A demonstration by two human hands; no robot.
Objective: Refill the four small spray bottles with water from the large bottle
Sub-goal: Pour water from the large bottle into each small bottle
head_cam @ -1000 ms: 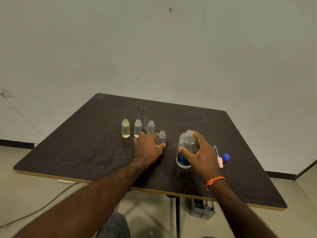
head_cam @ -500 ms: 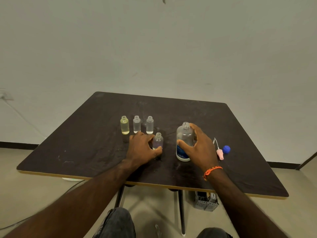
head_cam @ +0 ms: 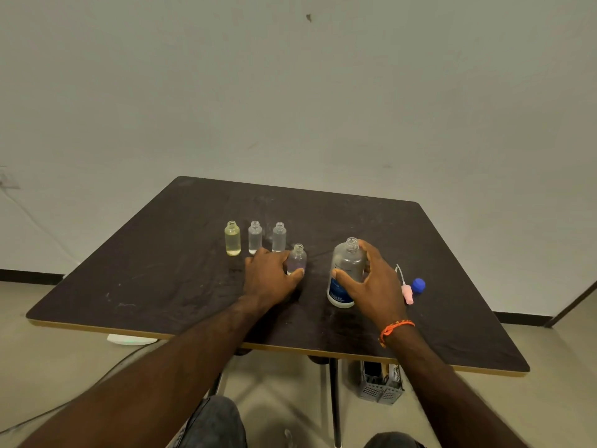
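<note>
Fingers [head_cam: 347, 279] of your right hand [head_cam: 374, 286] are curled round the large bottle [head_cam: 345, 270], thumb across its blue label, and the bottle stands upright and uncapped on the dark surface [head_cam: 161, 279]. Your left hand [head_cam: 268, 279] pinches the nearest small bottle [head_cam: 297, 258] low down, the thumb against its base; that bottle sits just to the left of the large bottle, its neck open. Further left of the large bottle and a little behind, three more small bottles stand in a row, all without their spray heads: a clear one [head_cam: 279, 237], another clear one [head_cam: 255, 237], and a yellowish one [head_cam: 232, 238] at the far end. Those three look close to full, though the clear plastic makes the levels hard to read. The small bottle you hold seems to have only a little liquid at the bottom, so it is probably the last to be filled. Just right of the large bottle lie a pink spray head [head_cam: 407, 292] with its tube and a blue cap [head_cam: 418, 284]. Judging by this, pouring into the fourth bottle is what remains, then perhaps refitting the spray heads; only one is in view.
</note>
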